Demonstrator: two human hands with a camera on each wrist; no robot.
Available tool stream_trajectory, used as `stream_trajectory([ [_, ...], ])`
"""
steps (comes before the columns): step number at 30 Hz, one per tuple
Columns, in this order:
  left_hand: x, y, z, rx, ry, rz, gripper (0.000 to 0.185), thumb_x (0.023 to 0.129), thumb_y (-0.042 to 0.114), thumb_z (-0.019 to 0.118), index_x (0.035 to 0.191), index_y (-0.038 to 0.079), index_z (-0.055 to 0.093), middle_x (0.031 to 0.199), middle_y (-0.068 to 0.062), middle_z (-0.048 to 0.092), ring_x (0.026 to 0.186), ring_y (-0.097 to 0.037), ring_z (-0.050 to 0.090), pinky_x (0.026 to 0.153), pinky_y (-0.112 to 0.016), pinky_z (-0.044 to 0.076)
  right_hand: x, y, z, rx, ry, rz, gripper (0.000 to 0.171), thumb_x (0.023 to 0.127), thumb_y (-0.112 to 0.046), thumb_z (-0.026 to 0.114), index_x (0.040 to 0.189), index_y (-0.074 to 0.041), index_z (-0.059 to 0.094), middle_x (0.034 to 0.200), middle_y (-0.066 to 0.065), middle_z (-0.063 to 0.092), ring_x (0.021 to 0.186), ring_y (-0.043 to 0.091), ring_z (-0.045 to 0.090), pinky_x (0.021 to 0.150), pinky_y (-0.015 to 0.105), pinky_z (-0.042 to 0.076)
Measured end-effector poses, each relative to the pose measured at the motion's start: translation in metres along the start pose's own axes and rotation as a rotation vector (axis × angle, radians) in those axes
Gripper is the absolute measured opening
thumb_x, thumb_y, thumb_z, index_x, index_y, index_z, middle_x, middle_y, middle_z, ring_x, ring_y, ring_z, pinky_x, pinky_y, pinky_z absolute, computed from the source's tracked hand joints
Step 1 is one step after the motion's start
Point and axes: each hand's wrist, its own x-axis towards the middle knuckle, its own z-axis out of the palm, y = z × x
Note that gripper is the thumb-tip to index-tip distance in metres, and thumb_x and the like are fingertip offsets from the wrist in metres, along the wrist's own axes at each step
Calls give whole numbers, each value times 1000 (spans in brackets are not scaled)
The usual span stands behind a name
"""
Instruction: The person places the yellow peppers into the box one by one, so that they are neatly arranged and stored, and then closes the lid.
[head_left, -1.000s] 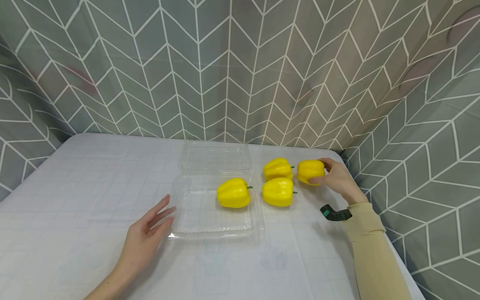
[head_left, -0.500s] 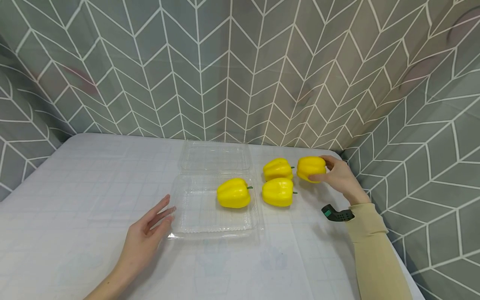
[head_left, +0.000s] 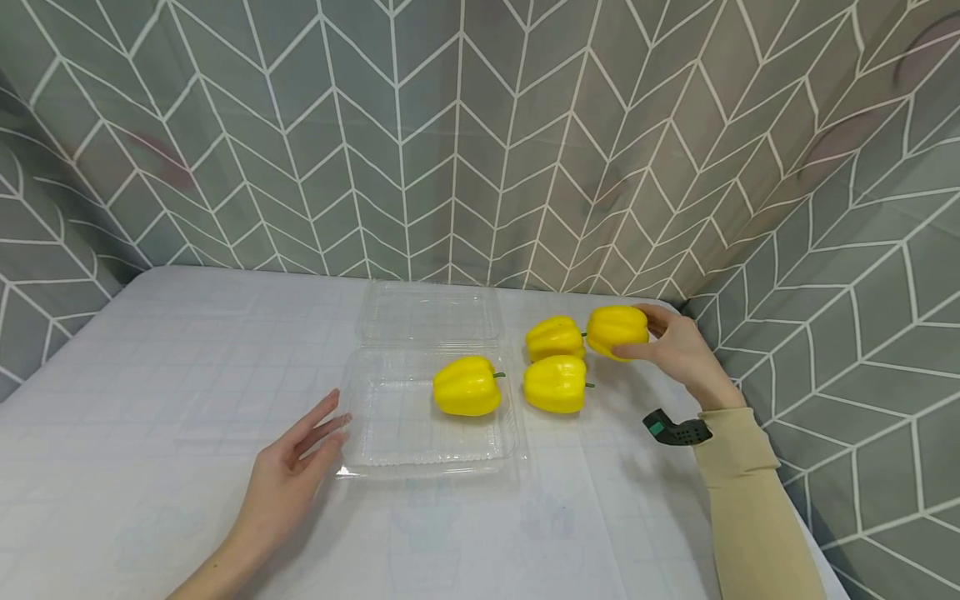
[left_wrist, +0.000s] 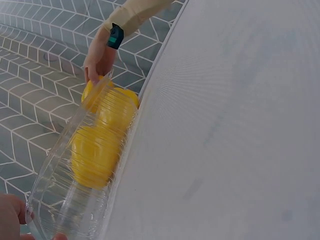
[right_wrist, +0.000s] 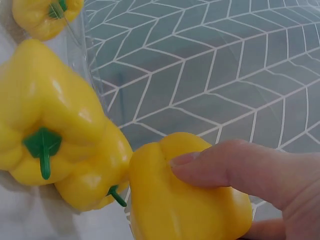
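Observation:
My right hand (head_left: 686, 354) grips a yellow bell pepper (head_left: 618, 329) from its right side, thumb across the front, as the right wrist view shows closely. This pepper hangs just above the table's back right. To its left, one yellow pepper (head_left: 553, 337) lies behind another yellow pepper (head_left: 553, 384), both with green stems. A clear plastic clamshell container (head_left: 405, 462) lies unfolded, its lid (head_left: 431, 312) toward the wall. One more yellow pepper (head_left: 467, 386) sits in the right part of its base. My left hand (head_left: 285, 483) rests its fairly straight fingers against the container's left edge.
A white cloth covers the table (head_left: 187, 358). Grey curtains (head_left: 420, 150) with white chevron lines stand behind it and on both sides. A black band (head_left: 675, 429) is on the right wrist, below a beige sleeve (head_left: 750, 500).
My right hand has lifted its bell pepper off the table, then brought it slightly left beside the rear pepper. My left hand and the container have stayed in place.

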Motion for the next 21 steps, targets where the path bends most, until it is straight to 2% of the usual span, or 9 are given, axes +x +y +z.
stream_trajectory([
  [11, 0, 0, 0, 10, 4, 5, 49, 101, 7, 59, 149, 7, 47, 152, -11, 48, 119, 3, 60, 93, -10, 51, -6, -15, 5, -3, 16, -33, 91, 79, -42, 85, 150, -8, 41, 151, 13, 44, 147, 39, 31, 116, 65, 30],
  [21, -1, -1, 1, 1, -1, 13, 50, 100, 4, 59, 149, 6, 46, 153, -13, 47, 119, 3, 60, 93, -10, 51, -14, -32, 11, 2, 23, -84, 86, 79, -38, 86, 147, -7, 45, 149, 13, 46, 146, 39, 32, 118, 61, 31],
])
